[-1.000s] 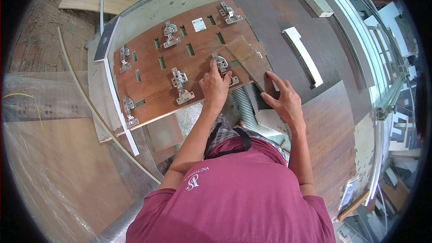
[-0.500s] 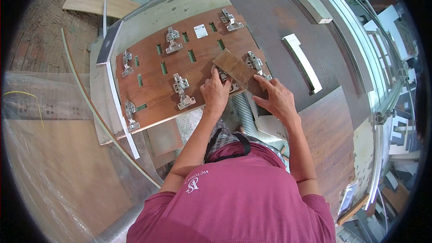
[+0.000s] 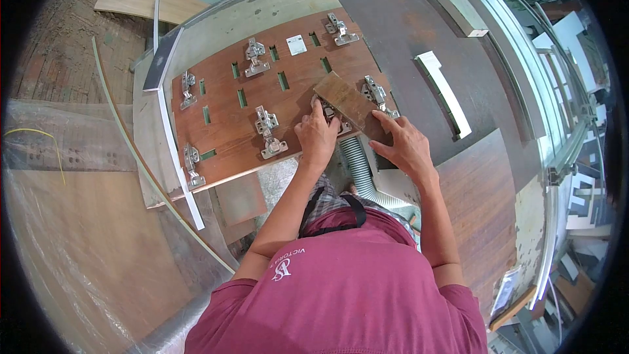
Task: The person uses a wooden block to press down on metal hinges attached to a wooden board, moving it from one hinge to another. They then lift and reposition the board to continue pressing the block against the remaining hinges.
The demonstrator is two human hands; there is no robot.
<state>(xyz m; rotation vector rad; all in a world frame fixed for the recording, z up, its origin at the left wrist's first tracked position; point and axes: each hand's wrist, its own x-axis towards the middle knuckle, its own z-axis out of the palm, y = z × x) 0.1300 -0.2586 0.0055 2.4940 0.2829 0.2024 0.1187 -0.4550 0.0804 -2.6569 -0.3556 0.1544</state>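
A small wood block [image 3: 345,101] is held over a hinge [image 3: 327,111] by both hands. The left hand [image 3: 317,134] and right hand [image 3: 405,144] are pressed on the slotted board [image 3: 223,132].

Busy woodshop corner, lit by plain daylight

A dark brown worktable [image 3: 406,19] is seen running to the far edge, with a pale grey board [image 3: 216,19] laid over its left part. A grey corrugated hose [image 3: 360,170] is tucked under the near edge. Clear plastic sheeting [image 3: 72,236] is draped over panels at the left, worn brick floor [image 3: 52,46] is seen beyond, and a light plywood offcut [image 3: 141,1] is left lying there. Metal rails [image 3: 524,59] are lined along the right, offcuts stacked past them.
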